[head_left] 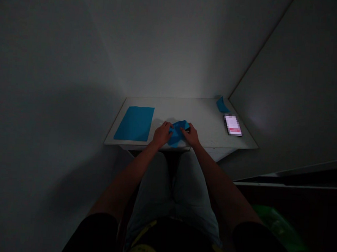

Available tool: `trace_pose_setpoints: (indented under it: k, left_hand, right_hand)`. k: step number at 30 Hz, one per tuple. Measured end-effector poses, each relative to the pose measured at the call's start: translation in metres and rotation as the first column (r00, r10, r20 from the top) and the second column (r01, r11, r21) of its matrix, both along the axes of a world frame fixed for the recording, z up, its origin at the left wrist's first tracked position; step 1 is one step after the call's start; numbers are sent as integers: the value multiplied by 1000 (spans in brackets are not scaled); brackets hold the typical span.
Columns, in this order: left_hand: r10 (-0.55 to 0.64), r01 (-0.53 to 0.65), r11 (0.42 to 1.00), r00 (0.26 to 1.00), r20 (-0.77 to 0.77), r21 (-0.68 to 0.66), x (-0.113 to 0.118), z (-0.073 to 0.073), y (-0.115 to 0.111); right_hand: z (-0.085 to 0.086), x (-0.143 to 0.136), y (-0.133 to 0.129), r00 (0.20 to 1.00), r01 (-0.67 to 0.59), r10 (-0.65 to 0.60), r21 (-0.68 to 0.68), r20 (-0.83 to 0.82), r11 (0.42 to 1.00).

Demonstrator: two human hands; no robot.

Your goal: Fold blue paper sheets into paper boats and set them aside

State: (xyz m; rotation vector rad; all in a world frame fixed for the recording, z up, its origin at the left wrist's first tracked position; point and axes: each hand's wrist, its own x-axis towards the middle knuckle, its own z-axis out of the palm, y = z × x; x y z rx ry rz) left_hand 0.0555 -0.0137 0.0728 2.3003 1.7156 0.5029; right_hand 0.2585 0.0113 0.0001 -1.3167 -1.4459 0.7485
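Between my hands, near the front edge of the white table (183, 108), is a partly folded piece of blue paper (177, 136). My left hand (162, 134) grips its left side, fingers bent over it. On the other side, my right hand (191, 135) has its thumb on the paper and its fingers behind the raised right edge. One corner of the paper points toward me at the table edge. To the left lies a flat stack or sheet of blue paper (134, 124).
A phone with a lit, blurred screen (233, 125) lies at the table's right. Behind it, a bent blue paper piece (222, 105) rests near the corner. Walls (173, 46) enclose the table at the back and sides. Something green and shiny (279, 228) is on the floor at right.
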Motion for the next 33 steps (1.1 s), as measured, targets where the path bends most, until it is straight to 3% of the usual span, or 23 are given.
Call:
trace_pose_setpoints:
  k: [8, 17, 23, 29, 33]
  left_hand:
    - [35, -42, 998, 985, 169, 40, 0, 0, 3]
    - [11, -16, 994, 999, 43, 112, 11, 3, 11]
    - [3, -11, 991, 998, 66, 134, 13, 4, 13]
    - [31, -72, 988, 958, 284, 135, 9, 9, 19]
    - [175, -229, 972, 855, 489, 53, 2, 13, 31]
  right_hand:
    - [-6, 3, 7, 997, -29, 30, 15, -65, 999]
    - [-3, 2, 3, 991, -120, 120, -8, -65, 993]
    - [-1, 3, 3, 990, -140, 140, 20, -7, 990]
    - [-4, 2, 4, 997, -77, 76, 33, 34, 996]
    - [-8, 3, 7, 1000, 1, 1, 46, -27, 999]
